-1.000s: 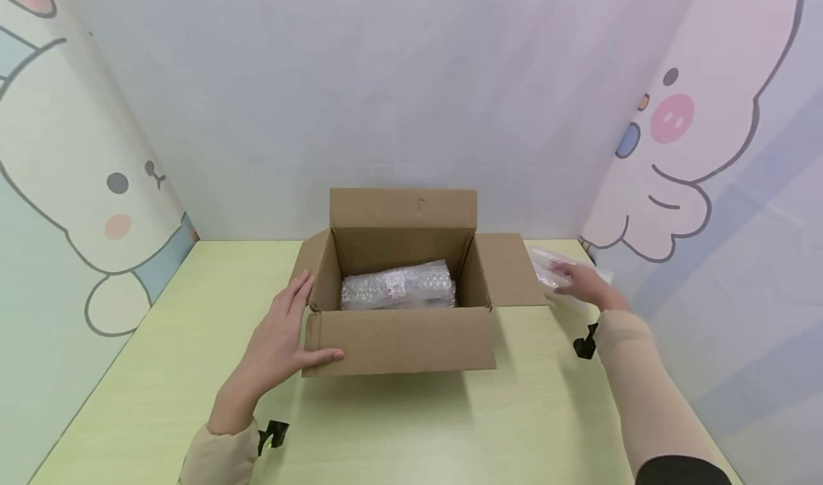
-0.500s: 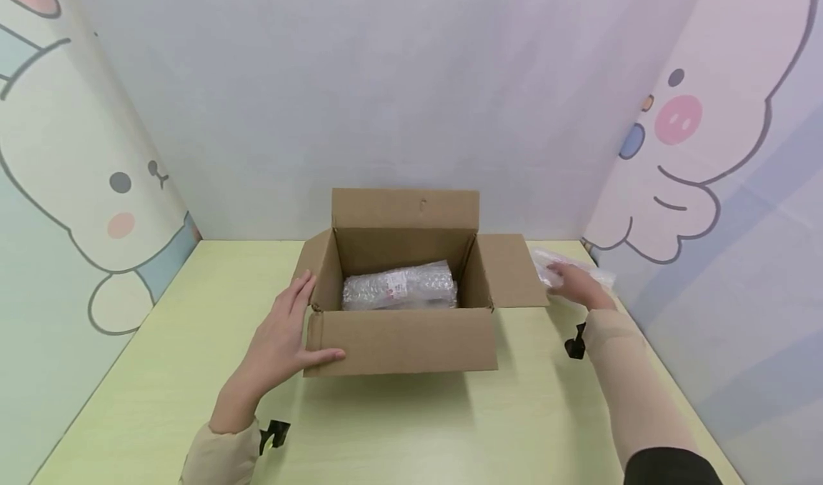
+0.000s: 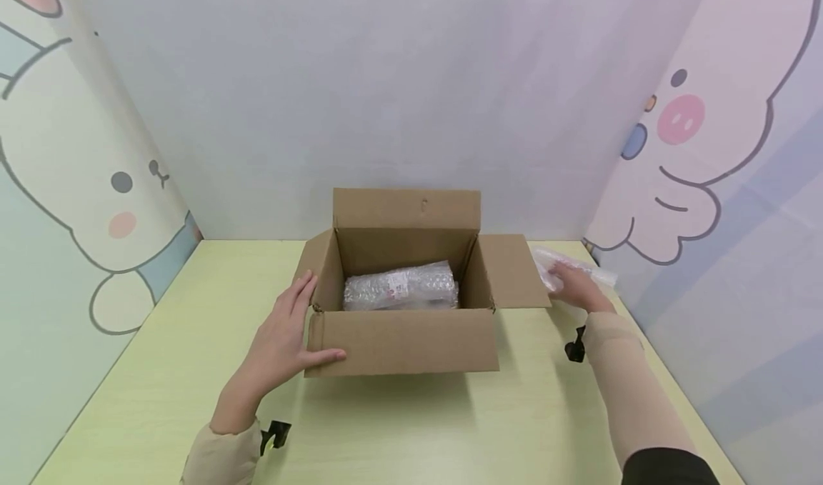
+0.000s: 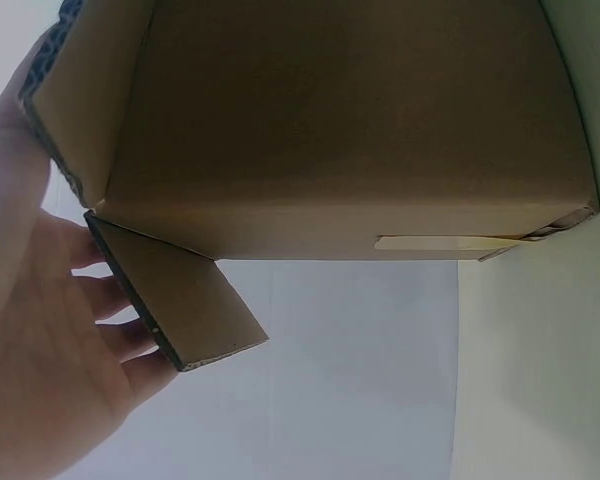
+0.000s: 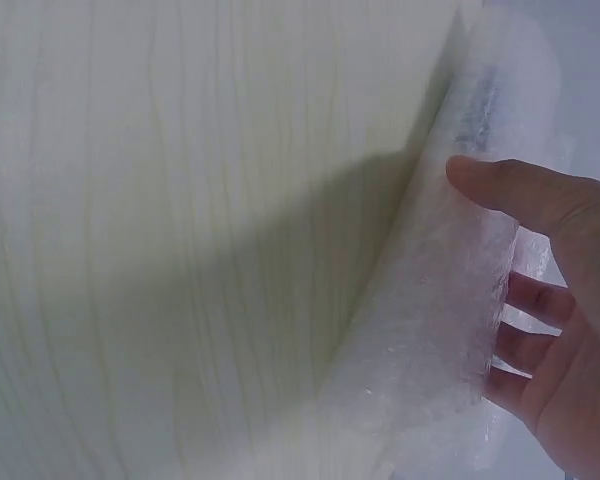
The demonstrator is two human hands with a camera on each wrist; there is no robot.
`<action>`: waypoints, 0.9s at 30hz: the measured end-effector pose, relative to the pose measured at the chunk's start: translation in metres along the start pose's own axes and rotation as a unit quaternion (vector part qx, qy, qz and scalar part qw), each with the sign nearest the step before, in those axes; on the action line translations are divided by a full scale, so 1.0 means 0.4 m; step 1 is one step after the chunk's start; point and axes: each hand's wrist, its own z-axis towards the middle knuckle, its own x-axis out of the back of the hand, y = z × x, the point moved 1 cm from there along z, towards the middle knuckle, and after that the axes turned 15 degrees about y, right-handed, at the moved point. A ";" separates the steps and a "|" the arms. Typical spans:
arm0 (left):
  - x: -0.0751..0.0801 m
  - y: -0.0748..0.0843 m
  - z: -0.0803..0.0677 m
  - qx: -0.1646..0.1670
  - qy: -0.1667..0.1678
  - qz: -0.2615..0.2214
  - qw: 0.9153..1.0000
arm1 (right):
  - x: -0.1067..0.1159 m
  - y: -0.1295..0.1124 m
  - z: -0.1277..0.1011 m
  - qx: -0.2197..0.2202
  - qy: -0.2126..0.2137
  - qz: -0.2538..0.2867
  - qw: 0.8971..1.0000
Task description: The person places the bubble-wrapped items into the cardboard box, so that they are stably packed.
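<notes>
A pale wood-grain desk [image 3: 411,428] meets a light grey wall [image 3: 405,78] where I'm watching. Near the far right corner, the right hand [image 3: 580,291] pinches a clear plastic bubble-wrap bundle [image 3: 546,260]: I see it between the thumb and the other fingers [image 5: 540,297], which reach behind its edge. The left hand [image 3: 273,346] rests extended fingers against an open brown cardboard box [image 3: 405,246] containing a clear bubble-wrapped roll [image 3: 427,281].
</notes>
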 end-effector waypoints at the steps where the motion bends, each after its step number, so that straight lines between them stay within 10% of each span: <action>1: -0.001 0.001 0.000 0.001 -0.001 0.000 1.000 | 0.003 0.000 -0.002 0.004 0.001 0.004 1.000; 27: 0.003 0.002 0.001 -0.003 0.001 0.004 1.000 | 0.319 -0.092 0.009 -0.008 0.031 -0.003 0.999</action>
